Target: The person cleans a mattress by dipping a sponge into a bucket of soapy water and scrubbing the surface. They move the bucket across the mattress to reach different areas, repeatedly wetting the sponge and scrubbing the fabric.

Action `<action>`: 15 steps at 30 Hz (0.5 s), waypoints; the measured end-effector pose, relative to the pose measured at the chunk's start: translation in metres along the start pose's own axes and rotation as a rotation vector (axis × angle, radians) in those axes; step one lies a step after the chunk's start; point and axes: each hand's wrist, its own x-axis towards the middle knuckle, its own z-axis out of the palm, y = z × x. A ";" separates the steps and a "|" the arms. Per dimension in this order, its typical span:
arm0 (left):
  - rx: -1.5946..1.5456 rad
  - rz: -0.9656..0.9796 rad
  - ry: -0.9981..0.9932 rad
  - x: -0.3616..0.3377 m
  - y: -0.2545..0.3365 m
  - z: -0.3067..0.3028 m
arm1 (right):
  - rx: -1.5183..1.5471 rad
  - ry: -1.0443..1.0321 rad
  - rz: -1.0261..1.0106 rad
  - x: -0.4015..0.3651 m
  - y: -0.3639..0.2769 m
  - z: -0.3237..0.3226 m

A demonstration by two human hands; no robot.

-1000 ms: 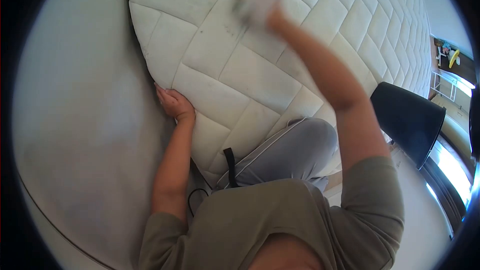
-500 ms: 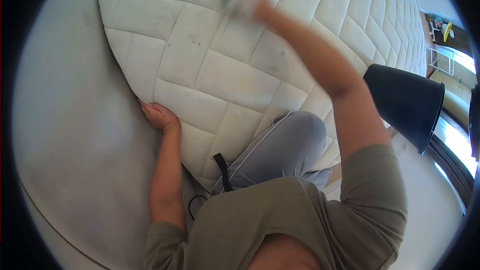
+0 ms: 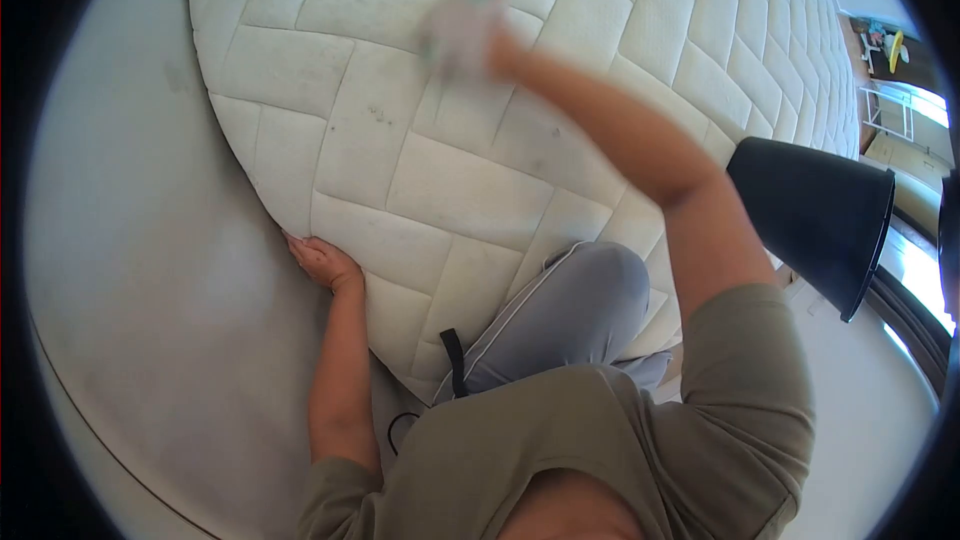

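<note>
A big off-white quilted mattress (image 3: 465,180) spreads across the view, with small dark stains (image 3: 376,116) on its cover. At its left edge rests my left hand (image 3: 325,262), fingers stretched out along the rim. My right hand (image 3: 470,38) is over the upper part of the mattress, smeared by motion. A whitish cloth with greenish patches (image 3: 455,30) is in it, covering most of the fingers.
A black tapered bucket (image 3: 815,220) lies tilted at the right, close to my right elbow. My bent knee (image 3: 600,280) presses against the mattress. A grey surface (image 3: 150,270) runs along the left. Farther right are a white rack (image 3: 888,110) and a yellow item (image 3: 896,50).
My right hand with the cloth has shifted a little left and down over the mattress. My left hand stays at the edge; the whole view has shifted slightly.
</note>
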 end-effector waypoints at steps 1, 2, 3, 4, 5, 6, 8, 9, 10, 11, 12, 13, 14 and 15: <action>-0.002 -0.004 0.005 0.001 -0.007 0.002 | -0.219 -0.292 0.291 0.028 0.046 -0.030; 0.001 0.048 0.031 0.001 -0.018 0.007 | -0.168 -0.309 0.528 0.041 0.071 -0.067; -0.006 0.101 0.059 0.003 -0.016 0.011 | -0.175 -0.301 0.525 0.045 0.072 -0.068; -0.009 0.100 0.061 0.004 -0.017 0.012 | -0.189 -0.263 0.530 0.046 0.069 -0.063; -0.003 0.086 0.051 0.003 -0.015 0.009 | -0.197 -0.232 0.538 0.041 0.061 -0.052; -0.002 0.069 0.040 0.000 -0.013 0.010 | -0.211 -0.202 0.544 0.037 0.052 -0.041; -0.006 0.058 0.035 0.002 -0.017 0.015 | 0.329 0.063 0.128 -0.001 -0.034 0.032; -0.001 0.049 0.026 0.002 -0.022 0.012 | 0.107 -0.131 -0.015 -0.016 -0.085 0.031; 0.002 0.055 0.030 0.002 -0.020 0.010 | -0.088 -0.290 -0.195 -0.030 -0.138 0.029; -0.016 0.044 0.025 0.002 -0.012 0.008 | -0.092 -0.286 -0.193 -0.030 -0.128 0.039; -0.027 0.028 0.016 0.000 -0.009 0.005 | 0.028 -0.140 -0.201 -0.033 -0.115 0.059; -0.024 0.026 0.016 0.000 -0.009 0.005 | 0.147 0.006 -0.211 -0.027 -0.098 0.072; -0.022 0.023 0.005 0.000 -0.009 0.004 | 0.220 0.216 -0.183 -0.010 -0.055 0.054; -0.022 0.018 -0.003 0.001 -0.009 0.003 | 0.113 0.113 -0.062 0.008 -0.005 0.023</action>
